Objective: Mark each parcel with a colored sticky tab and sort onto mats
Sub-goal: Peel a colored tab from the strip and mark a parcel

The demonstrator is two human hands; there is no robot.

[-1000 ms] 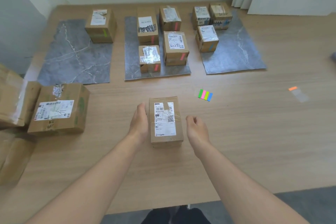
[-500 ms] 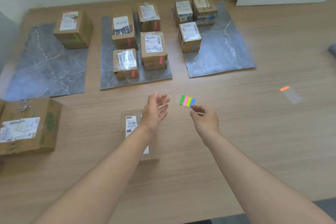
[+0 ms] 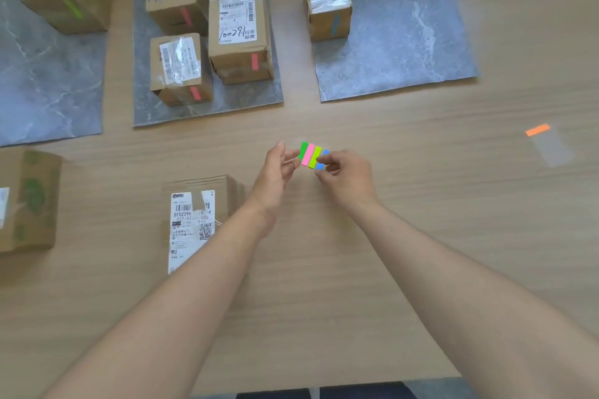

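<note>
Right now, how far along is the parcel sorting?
Done: tabbed parcels sit on the mats, with four pink-tabbed parcels on the middle mat. In hand: left hand and right hand hold the tab pad. Left: the near parcel on the table shows no tab and sits off the mats.

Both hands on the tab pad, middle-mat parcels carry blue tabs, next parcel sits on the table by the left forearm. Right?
Not quite. The head view shows the parcels on the middle mat carrying pink tabs, not blue. The rest holds: left hand and right hand both pinch the tab pad, and the next parcel sits on the table by the left forearm.
</note>
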